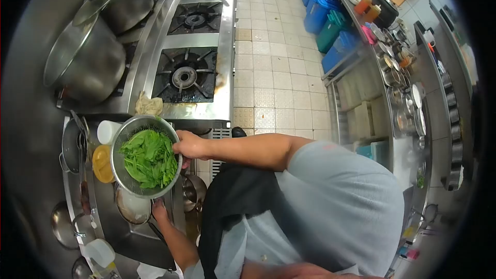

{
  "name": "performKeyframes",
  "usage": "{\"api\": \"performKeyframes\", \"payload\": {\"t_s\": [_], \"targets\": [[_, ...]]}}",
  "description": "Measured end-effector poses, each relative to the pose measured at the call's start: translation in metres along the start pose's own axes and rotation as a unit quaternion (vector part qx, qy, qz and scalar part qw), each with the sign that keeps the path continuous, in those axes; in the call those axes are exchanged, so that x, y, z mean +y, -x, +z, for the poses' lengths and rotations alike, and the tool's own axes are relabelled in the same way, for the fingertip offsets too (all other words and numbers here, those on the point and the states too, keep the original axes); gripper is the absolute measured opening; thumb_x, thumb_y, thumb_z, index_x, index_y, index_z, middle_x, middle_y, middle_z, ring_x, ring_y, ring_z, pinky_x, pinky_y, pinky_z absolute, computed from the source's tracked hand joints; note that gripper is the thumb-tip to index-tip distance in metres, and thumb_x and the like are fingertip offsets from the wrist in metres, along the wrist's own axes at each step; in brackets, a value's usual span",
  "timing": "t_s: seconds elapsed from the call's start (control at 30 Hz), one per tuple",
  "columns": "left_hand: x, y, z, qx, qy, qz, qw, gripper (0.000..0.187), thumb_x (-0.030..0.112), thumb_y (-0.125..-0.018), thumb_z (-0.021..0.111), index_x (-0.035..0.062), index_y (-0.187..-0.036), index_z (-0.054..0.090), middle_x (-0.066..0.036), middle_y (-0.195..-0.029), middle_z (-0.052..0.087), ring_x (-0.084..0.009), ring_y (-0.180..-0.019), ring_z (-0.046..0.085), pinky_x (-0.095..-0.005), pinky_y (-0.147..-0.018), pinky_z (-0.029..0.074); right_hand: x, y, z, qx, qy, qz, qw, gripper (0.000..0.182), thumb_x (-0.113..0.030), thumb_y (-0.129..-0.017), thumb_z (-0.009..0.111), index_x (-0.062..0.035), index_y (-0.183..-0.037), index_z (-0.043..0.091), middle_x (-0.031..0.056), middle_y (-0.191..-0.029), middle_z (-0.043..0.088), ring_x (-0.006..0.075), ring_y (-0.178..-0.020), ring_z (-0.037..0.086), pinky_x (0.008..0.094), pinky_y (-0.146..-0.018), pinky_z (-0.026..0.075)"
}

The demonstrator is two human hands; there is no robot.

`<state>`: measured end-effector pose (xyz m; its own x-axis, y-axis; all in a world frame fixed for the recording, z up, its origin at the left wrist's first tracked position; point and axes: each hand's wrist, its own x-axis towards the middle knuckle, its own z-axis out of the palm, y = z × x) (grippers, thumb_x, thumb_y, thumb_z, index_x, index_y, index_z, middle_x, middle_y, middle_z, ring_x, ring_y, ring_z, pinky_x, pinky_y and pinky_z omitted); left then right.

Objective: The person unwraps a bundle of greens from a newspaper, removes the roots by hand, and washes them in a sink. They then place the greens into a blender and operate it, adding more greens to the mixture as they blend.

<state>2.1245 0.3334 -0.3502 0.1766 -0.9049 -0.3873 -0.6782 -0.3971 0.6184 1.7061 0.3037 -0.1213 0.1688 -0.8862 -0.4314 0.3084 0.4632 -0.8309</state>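
A metal colander full of green leaves is held over the sink area. My right hand is closed on its right rim, with the thumb over the edge. At the lower rim is my left hand; it appears to grip the colander there, its fingers mostly hidden underneath. Partly below the colander is a pan with a pale inside, its dark handle passing close to my left hand. A white container and a yellow container stand to the colander's left.
Gas burners line the stove, with large pots behind them. A crumpled cloth lies at the stove's near end. Metal pots sit to the right of the sink. Across the tiled floor are blue bins and a loaded counter.
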Motion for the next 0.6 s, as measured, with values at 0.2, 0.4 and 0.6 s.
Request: {"api": "performKeyframes", "payload": {"t_s": [0.2,0.4,0.6], "targets": [[0.002,0.008,-0.022,-0.021,-0.309,0.171,0.935,0.048,0.037,-0.093,0.062,-0.0072,-0.110,0.068,-0.025,-0.113,0.068,-0.0371,-0.107,0.062,-0.0429,-0.095,0.046,-0.010,0.014,-0.040,0.002,-0.003,-0.002,1.000,0.041,-0.007,-0.088,0.053,0.0031,-0.127,0.050,0.0187,-0.105,0.064,0.0291,-0.077,0.071,0.0392,-0.057,0.064],[0.109,0.055,-0.010,0.210,0.299,-0.096,0.926,0.052,0.035,-0.092,0.068,-0.0063,-0.123,0.061,-0.022,-0.118,0.067,-0.0337,-0.106,0.061,-0.0418,-0.099,0.046,-0.028,0.045,-0.119,0.066,-0.059,-0.024,0.996,0.041,-0.005,-0.086,0.054,0.0034,-0.126,0.050,0.0173,-0.100,0.066,0.0281,-0.077,0.071,0.0404,-0.060,0.065],[0.156,0.034,0.045,0.233,0.025,0.133,0.963,0.058,0.028,-0.091,0.073,-0.0064,-0.134,0.055,-0.026,-0.133,0.057,-0.0366,-0.117,0.058,-0.0426,-0.104,0.044,-0.046,0.108,-0.237,0.185,-0.105,-0.043,0.976,0.043,-0.004,-0.087,0.053,0.0018,-0.130,0.050,0.0176,-0.107,0.066,0.0295,-0.085,0.072,0.0435,-0.065,0.065]]}}
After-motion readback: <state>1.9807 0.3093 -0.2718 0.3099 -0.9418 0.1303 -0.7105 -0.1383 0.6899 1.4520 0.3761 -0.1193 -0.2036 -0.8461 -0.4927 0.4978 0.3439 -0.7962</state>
